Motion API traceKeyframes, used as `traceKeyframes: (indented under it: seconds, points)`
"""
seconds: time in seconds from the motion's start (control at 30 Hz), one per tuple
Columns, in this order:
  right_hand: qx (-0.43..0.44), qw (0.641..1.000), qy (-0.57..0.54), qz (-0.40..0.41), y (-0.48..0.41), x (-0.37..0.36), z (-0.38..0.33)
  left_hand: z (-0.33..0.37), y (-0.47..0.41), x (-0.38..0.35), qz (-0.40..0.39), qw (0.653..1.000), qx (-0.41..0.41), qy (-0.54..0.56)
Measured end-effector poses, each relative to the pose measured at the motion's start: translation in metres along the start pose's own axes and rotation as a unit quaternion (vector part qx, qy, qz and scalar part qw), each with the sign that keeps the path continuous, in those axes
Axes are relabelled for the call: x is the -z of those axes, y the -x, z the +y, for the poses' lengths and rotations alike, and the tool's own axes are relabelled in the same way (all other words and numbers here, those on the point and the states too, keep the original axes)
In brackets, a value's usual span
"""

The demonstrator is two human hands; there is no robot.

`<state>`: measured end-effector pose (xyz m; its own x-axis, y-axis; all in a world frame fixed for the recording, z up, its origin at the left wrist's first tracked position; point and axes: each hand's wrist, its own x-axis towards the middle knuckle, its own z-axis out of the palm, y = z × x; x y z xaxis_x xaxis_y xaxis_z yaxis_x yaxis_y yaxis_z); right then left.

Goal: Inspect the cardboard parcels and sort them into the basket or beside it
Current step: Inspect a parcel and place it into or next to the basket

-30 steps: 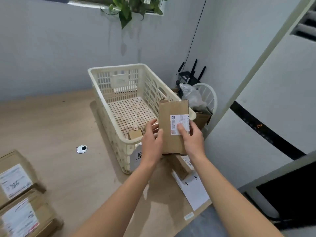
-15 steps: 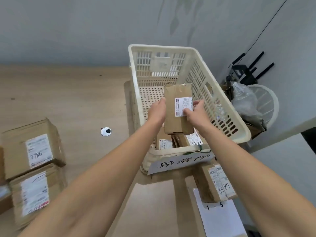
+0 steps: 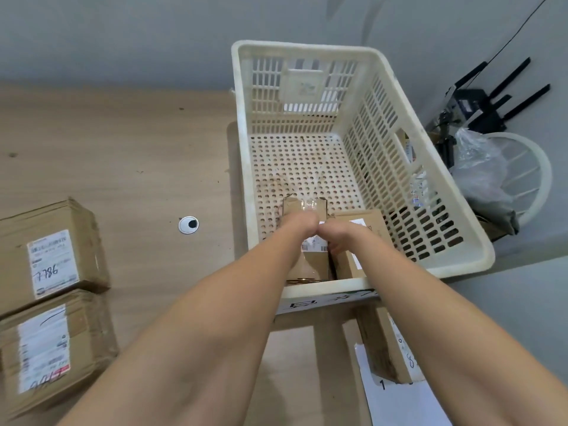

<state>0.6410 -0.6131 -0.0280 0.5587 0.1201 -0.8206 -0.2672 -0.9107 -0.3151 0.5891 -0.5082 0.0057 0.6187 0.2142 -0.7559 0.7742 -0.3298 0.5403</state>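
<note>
Grips the parcel (image 3: 302, 207) with both hands: left hand (image 3: 299, 224) curled over its upper part, right hand (image 3: 339, 238) curled at the label edge. Knuckles to the camera, fingertips hidden and blurred. Holds it low inside the basket (image 3: 307, 48), at the near end, close to the near wall and just beside a second parcel (image 3: 365, 222) on its right. Cannot tell of any contact yet between base and perforated floor.

Judged as the placing step of one sort, nearly done.

To finish well:
- Lower straight down to a flat seat on the floor, with no letting go in the air.
- Keep the label facing up for later reading.
- Mind the second parcel: set down beside it, not on its corner, to avoid a tilt.
- Loosen the right hand first and steady with the left.
- Lift both hands straight up, clear of the near rim, without dragging a wrist across it and shifting the basket on the table (image 3: 123, 164).

Light, stiff cardboard by the look, so no call for a hard squeeze. Next, probably: reach left for the two boxes (image 3: 52, 259) waiting well apart on the table. Or check the side parcel (image 3: 384, 348) lying just outside the basket, partly on a paper sheet (image 3: 399, 404).
</note>
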Motion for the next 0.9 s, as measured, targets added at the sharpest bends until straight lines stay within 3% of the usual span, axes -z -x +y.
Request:
traceKeyframes:
  seconds: [0.13, 0.3, 0.47, 0.73, 0.9]
  points:
    - [-0.056, 0.996, 0.056, -0.041, -0.006, -0.005, 0.007, 0.0, 0.01, -0.01, -0.045, 0.996, -0.007, -0.074]
    - [-0.023, 0.988, 0.148, -0.025, 0.012, -0.009, 0.001, -0.004, 0.003, -0.017, -0.076, 0.984, -0.042, -0.155]
    - [0.066, 0.97, 0.181, 0.15, 0.029, 0.0, 0.005, -0.012, 0.002, -0.014, 0.033, 0.994, -0.069, -0.073]
    - [0.153, 0.892, 0.091, 0.416, 0.11, -0.01, 0.018, -0.009, 0.053, -0.01, 0.132, 0.954, -0.263, -0.068]
    - [0.148, 0.866, 0.108, 0.465, 0.151, -0.04, 0.063, -0.022, 0.095, -0.024, 0.161, 0.922, -0.352, -0.02]
